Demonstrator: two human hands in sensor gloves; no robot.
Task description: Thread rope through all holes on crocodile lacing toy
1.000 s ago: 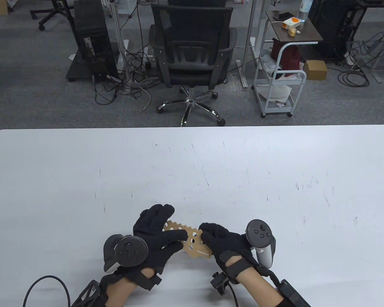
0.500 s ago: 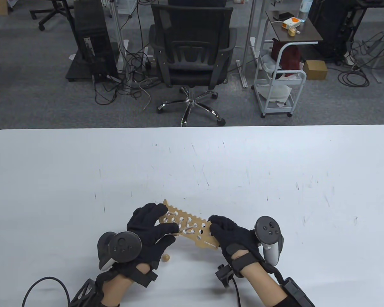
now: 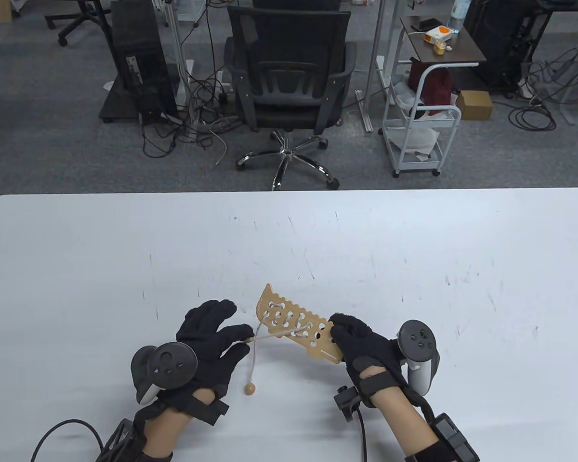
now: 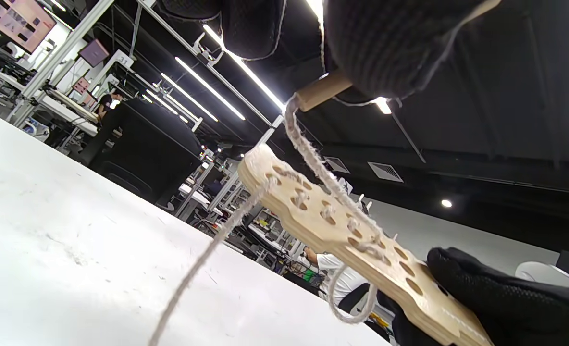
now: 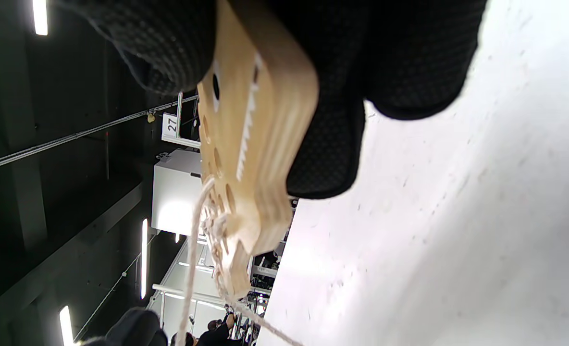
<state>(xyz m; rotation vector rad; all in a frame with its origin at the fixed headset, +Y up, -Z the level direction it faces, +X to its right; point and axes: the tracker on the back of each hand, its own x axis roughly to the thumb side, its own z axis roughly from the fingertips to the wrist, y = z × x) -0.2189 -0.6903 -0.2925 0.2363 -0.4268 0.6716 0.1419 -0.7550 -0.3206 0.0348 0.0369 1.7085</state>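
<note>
My right hand (image 3: 366,346) grips the snout end of the wooden crocodile lacing toy (image 3: 296,325), fingers (image 5: 332,105) clamped on both faces of the board just beside the carved teeth. I hold it lifted off the white surface (image 3: 414,250) and tilted, tail end raised away from me, so both faces stay reachable and the holes face my other hand. My left hand (image 3: 212,337) pinches the wooden needle tip (image 4: 320,91) of the rope (image 3: 274,335) between thumb and fingertips, its other fingers spread loosely. From that pinch the rope runs nearly taut to a hole near the middle of the board. I judge this to be a pull-through, drawing slack after a stitch. The rope's other end hangs below my left hand and ends in a small wooden bead (image 3: 249,388) lying on the surface. The left wrist view shows a loop of rope dangling under the board, so some slack remains. Several holes near the tail carry lacing; those toward the snout look empty.

Compared with 0.5 s ago, my left hand has moved left and apart from the board, stretching the rope out. The toy has risen and turned steeper, and my right hand has shifted right. The bead and its trailing rope are now plainly in view.
</note>
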